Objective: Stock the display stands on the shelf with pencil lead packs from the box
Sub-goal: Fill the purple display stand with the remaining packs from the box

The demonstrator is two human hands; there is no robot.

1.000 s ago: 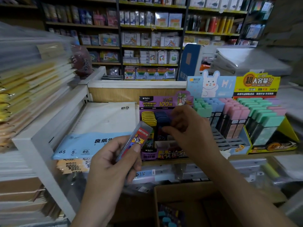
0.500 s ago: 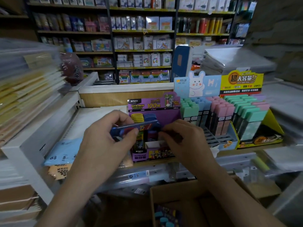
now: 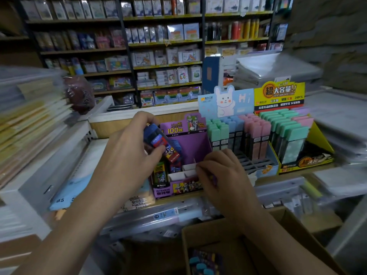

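Left hand (image 3: 127, 155) grips a blue-capped lead pack (image 3: 158, 140), tilted above the purple display stand (image 3: 190, 139); right hand (image 3: 222, 175) curls at the stand's front edge, grip unclear; cardboard box (image 3: 228, 235) lies below

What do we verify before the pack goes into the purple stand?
1. Grip: left hand holds the blue-capped pack. ok
2. Position: pack is above the purple stand. ok
3. Alignment: pack is tilted, not upright over a cell. not ok
4. Free cell: white dividers at the front show empty cells. ok
5. Right hand is at the front dividers; whether it grips them or blocks the cell: cannot tell
6. Supply: box below holds more packs. ok
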